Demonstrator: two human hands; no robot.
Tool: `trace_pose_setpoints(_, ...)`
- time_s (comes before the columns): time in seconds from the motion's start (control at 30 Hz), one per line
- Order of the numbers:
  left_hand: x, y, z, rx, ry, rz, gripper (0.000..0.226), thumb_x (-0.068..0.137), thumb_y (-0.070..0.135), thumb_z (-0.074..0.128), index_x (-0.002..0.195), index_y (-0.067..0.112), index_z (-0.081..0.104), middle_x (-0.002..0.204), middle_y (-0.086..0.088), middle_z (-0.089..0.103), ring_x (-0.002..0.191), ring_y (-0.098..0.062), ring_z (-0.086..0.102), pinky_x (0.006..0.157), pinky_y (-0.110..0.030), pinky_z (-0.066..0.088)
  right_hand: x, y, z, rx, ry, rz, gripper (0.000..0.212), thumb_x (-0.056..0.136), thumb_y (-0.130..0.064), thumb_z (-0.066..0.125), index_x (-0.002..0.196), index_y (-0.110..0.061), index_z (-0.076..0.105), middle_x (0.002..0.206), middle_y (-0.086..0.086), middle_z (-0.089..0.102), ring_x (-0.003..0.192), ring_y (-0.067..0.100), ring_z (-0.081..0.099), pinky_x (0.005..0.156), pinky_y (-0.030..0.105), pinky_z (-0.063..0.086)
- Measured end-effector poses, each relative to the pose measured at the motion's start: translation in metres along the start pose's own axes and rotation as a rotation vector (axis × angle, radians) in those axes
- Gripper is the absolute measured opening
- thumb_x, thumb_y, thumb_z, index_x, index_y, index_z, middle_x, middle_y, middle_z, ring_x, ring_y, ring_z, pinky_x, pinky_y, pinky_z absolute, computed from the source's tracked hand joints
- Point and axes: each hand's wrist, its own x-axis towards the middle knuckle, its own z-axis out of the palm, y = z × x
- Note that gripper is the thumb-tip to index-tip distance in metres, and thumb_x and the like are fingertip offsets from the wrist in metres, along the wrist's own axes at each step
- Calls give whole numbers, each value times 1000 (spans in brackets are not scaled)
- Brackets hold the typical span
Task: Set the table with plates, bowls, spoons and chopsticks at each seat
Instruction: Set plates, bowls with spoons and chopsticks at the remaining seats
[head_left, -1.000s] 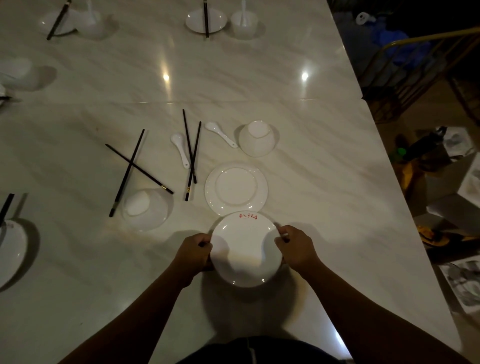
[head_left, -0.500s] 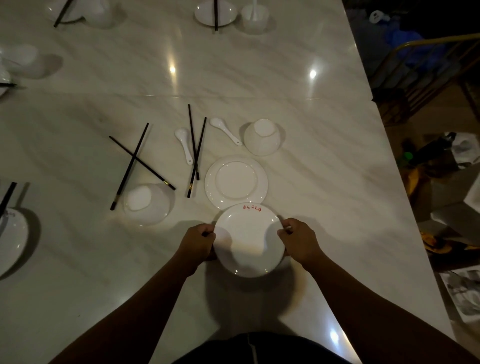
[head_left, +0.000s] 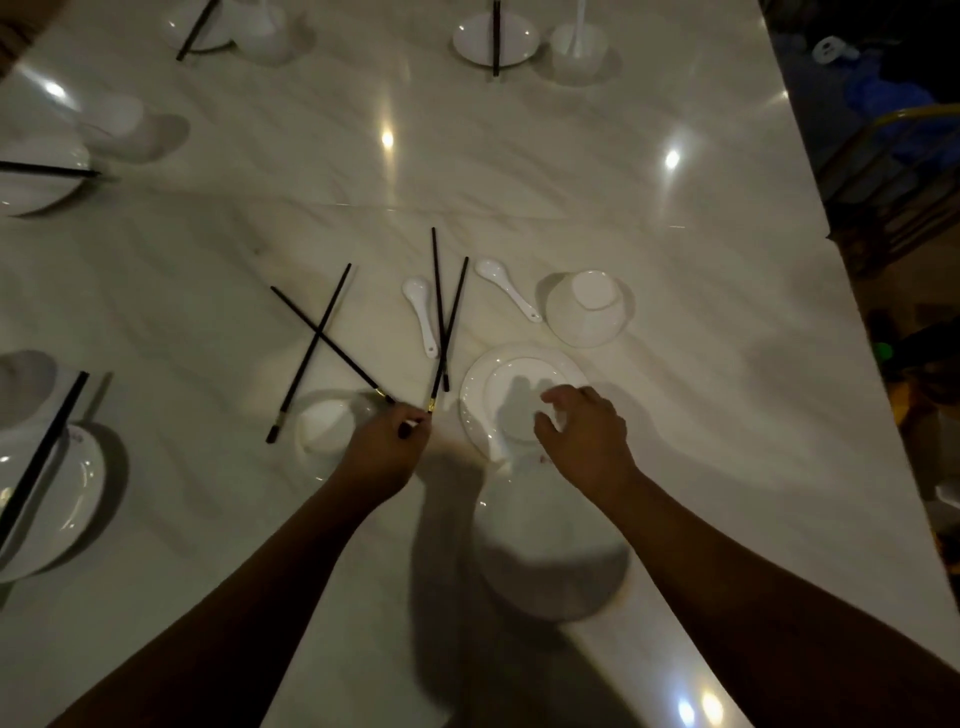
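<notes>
A white plate lies in shadow at the near seat, between my forearms. Beyond it lies a second white plate, upside down. My right hand hovers over that plate with loosely curled fingers and holds nothing. My left hand has its fingertips at the near ends of the black chopsticks; a grip is not plain. A crossed chopstick pair, two white spoons and two upturned bowls lie around.
Laid settings sit at other seats: a plate with chopsticks at left, another plate with a bowl and spoon at the far side. The marble table's edge runs diagonally at right, with a chair beyond.
Both hands let go of the near plate, which now lies on the table. My left hand moved up-left to the chopstick ends; my right hand moved over the far plate.
</notes>
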Motion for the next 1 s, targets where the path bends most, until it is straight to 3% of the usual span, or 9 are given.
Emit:
trace_pose_setpoints(0.1,21,5,-31,29,70,74,18,91,26,55,102,18,66,99,-3,67,92,-19,61,84,-30,46,38,-35,14,47,-42,-62,30,91,-33,56,116,-17,61,113,5,66,102,23,62,90,42,50)
trace_pose_setpoints(0.2,41,9,-56,62,30,122,19,93,29,51,105,22,64,99,4,63,90,-13,58,76,-25,41,76,-65,27,35,-59,-50,27,92,-31,54,108,-11,63,105,9,68,99,25,63,90,38,49)
trace_pose_setpoints(0.3,66,8,-67,128,-32,168,24,94,28,48,113,19,61,107,-1,63,95,-14,58,77,-23,40,114,-86,36,6,-63,12,25,93,-29,52,102,-9,63,100,8,67,96,24,62,83,31,47)
trace_pose_setpoints(0.47,114,-7,-59,407,-147,190,38,95,35,41,124,15,54,125,-9,58,112,-26,55,93,-34,43,165,-108,55,-75,-141,64,28,94,-36,51,84,-10,56,69,-2,52,74,18,55,55,24,34)
trace_pose_setpoints(0.6,138,-9,-55,572,-171,159,37,94,35,39,122,15,53,125,-9,55,113,-29,53,93,-40,45,186,-119,69,-123,-79,99,27,92,-36,56,94,-9,57,82,4,57,84,22,61,67,28,40)
trace_pose_setpoints(0.77,144,-17,-51,623,-126,282,32,93,35,46,105,8,58,103,-10,56,92,-28,59,72,-31,39,203,-124,76,-133,-19,119,16,91,-17,56,97,-3,59,99,14,67,92,28,65,66,27,43)
trace_pose_setpoints(0.93,149,-17,-52,665,-106,318,32,92,36,46,98,9,61,98,-9,56,76,-20,52,68,-30,41,212,-131,75,-110,-57,162,13,90,-14,58,95,-2,59,90,12,64,92,26,65,64,24,43)
trace_pose_setpoints(1.0,149,-17,-52,656,-92,317,31,92,35,47,97,8,61,97,-9,56,73,-17,48,66,-29,39,212,-132,76,-117,-59,177,15,89,-15,59,78,-9,52,71,3,55,80,21,62,51,20,37)
